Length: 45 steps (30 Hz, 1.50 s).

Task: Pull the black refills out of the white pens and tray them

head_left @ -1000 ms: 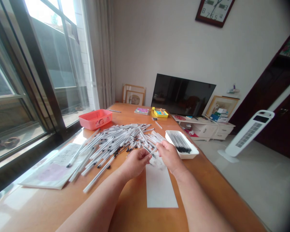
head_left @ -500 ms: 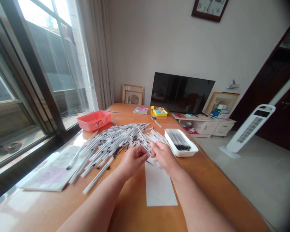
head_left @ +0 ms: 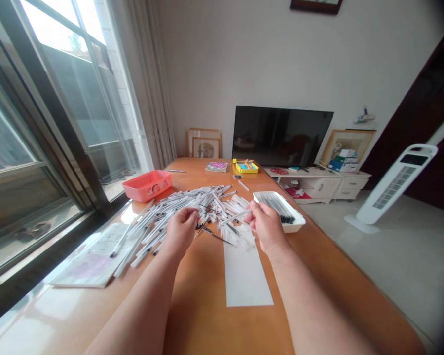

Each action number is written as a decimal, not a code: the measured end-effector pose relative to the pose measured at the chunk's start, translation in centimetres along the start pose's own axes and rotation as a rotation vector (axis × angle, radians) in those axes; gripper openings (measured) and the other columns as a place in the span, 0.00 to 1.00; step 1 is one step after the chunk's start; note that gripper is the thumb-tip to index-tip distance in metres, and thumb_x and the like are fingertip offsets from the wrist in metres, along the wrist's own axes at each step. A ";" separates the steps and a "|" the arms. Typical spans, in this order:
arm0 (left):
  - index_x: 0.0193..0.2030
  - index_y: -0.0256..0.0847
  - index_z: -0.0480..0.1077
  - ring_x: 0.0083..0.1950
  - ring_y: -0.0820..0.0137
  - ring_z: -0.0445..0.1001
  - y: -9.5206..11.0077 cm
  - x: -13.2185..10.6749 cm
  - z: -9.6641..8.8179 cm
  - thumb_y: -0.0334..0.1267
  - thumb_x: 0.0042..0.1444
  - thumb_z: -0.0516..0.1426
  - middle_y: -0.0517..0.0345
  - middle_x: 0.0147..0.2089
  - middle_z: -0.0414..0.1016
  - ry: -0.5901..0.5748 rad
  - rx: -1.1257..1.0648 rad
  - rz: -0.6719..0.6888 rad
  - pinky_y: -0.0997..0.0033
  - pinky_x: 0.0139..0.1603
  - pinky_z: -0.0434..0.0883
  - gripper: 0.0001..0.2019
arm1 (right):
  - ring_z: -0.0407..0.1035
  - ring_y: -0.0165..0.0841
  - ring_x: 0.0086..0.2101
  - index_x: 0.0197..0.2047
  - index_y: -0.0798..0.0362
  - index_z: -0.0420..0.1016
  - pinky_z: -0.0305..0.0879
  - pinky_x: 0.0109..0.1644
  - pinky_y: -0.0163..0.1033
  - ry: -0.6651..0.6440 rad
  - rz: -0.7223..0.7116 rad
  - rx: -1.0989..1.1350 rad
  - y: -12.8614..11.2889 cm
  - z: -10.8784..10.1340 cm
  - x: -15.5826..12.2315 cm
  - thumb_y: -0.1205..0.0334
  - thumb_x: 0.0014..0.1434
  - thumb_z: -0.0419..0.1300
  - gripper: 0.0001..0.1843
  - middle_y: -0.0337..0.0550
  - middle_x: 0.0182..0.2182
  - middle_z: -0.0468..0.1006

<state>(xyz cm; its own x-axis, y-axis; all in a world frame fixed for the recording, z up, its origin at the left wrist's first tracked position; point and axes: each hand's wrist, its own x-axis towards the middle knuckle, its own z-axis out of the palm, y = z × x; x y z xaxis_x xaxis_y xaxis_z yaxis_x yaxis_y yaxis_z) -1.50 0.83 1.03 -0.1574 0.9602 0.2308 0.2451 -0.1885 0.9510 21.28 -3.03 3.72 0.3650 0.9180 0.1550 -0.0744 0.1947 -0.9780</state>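
Observation:
My right hand (head_left: 264, 222) is closed, its fingertips pinching a clear pen barrel (head_left: 235, 218) that points to the left. My left hand (head_left: 183, 227) is curled closed over the near edge of the pile; whatever its fingers hold is hidden. Between and beyond both hands spreads a heap of pale pens and pen barrels (head_left: 181, 203), many with black ends. Thin dark refills and small clear pieces (head_left: 240, 239) lie between the hands, at the top of a white paper strip (head_left: 247, 281). Just right of my right hand stands a white box (head_left: 299, 222) holding dark-tipped refills (head_left: 276, 203).
A red basket (head_left: 148, 186) stands at the table's left edge, with a booklet (head_left: 92, 266) nearer me, under some pens. Farther back lie a pink book (head_left: 216, 167) and a yellow box (head_left: 246, 167). The wooden table (head_left: 340, 296) drops to floor at right.
My hands have come apart from where they met over the paper. The left moved left and the right moved right, keeping the pen barrel. The camera view has shifted slightly.

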 end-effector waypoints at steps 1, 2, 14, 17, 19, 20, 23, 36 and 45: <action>0.42 0.38 0.76 0.34 0.66 0.73 -0.6 0.3 -0.1 0.48 0.54 0.59 0.53 0.33 0.78 -0.003 0.034 0.008 0.70 0.34 0.66 0.16 | 0.59 0.27 0.20 0.33 0.53 0.74 0.54 0.22 0.33 0.020 -0.006 -0.001 -0.1 -0.1 0.1 0.40 0.58 0.62 0.21 0.38 0.21 0.72; 0.42 0.38 0.77 0.34 0.65 0.74 -1.1 0.5 -0.2 0.46 0.54 0.59 0.53 0.33 0.79 -0.016 0.076 0.024 0.70 0.34 0.66 0.14 | 0.59 0.27 0.20 0.33 0.53 0.73 0.54 0.22 0.34 0.039 -0.013 -0.007 -0.1 -0.2 0.3 0.41 0.58 0.61 0.21 0.38 0.20 0.72; 0.48 0.48 0.78 0.49 0.58 0.71 0.0 -2.0 2.2 0.35 0.61 0.53 0.51 0.48 0.78 -0.310 0.737 0.438 0.61 0.52 0.64 0.14 | 0.60 0.30 0.20 0.34 0.51 0.75 0.58 0.25 0.37 0.148 -0.138 -0.100 -0.2 -1.3 1.0 0.39 0.61 0.57 0.23 0.38 0.20 0.73; 0.49 0.48 0.78 0.50 0.55 0.70 0.8 -2.7 3.0 0.40 0.62 0.54 0.49 0.48 0.77 -0.352 0.814 0.450 0.58 0.53 0.64 0.13 | 0.62 0.31 0.22 0.34 0.51 0.75 0.59 0.27 0.37 0.165 -0.155 -0.119 -0.2 -1.3 1.1 0.39 0.61 0.57 0.23 0.38 0.21 0.73; 0.50 0.48 0.77 0.51 0.54 0.69 1.1 -2.9 3.5 0.41 0.63 0.53 0.49 0.49 0.76 -0.362 0.852 0.456 0.57 0.52 0.64 0.14 | 0.63 0.31 0.23 0.34 0.52 0.75 0.59 0.28 0.37 0.170 -0.160 -0.122 -0.2 -1.3 1.2 0.39 0.62 0.56 0.23 0.38 0.21 0.72; 0.50 0.48 0.77 0.51 0.54 0.69 1.2 -3.0 3.7 0.40 0.63 0.53 0.49 0.49 0.76 -0.362 0.869 0.459 0.57 0.52 0.63 0.14 | 0.63 0.32 0.23 0.34 0.52 0.75 0.59 0.28 0.37 0.171 -0.163 -0.122 -0.2 -1.3 1.2 0.39 0.62 0.56 0.23 0.38 0.21 0.72; 0.52 0.47 0.76 0.52 0.53 0.69 1.2 -3.0 4.2 0.38 0.63 0.52 0.48 0.49 0.76 -0.355 0.915 0.461 0.56 0.53 0.63 0.15 | 0.64 0.32 0.24 0.35 0.51 0.75 0.60 0.28 0.37 0.162 -0.179 -0.125 -0.1 -1.3 1.3 0.39 0.62 0.56 0.23 0.38 0.21 0.72; 0.50 0.46 0.74 0.49 0.58 0.72 0.5 -2.6 4.7 0.32 0.56 0.53 0.49 0.46 0.76 -0.372 0.841 0.369 0.61 0.51 0.65 0.16 | 0.64 0.32 0.23 0.34 0.51 0.75 0.59 0.28 0.38 0.141 -0.204 -0.142 -0.1 -1.2 1.1 0.38 0.63 0.55 0.23 0.38 0.21 0.73; 0.39 0.44 0.70 0.35 0.68 0.70 0.0 -2.0 4.9 0.32 0.52 0.57 0.59 0.34 0.72 -0.328 0.457 0.262 0.69 0.39 0.63 0.08 | 0.61 0.30 0.21 0.33 0.51 0.74 0.60 0.27 0.37 0.145 -0.159 -0.092 -0.2 -0.8 1.0 0.40 0.62 0.57 0.22 0.37 0.21 0.73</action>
<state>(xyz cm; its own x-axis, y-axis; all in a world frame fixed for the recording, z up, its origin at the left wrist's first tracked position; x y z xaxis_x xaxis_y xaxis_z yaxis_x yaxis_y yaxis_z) 3.50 -0.12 -0.40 0.2480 0.9209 0.3007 0.6318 -0.3890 0.6705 22.40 -2.47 3.95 0.4954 0.8177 0.2931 0.0770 0.2947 -0.9525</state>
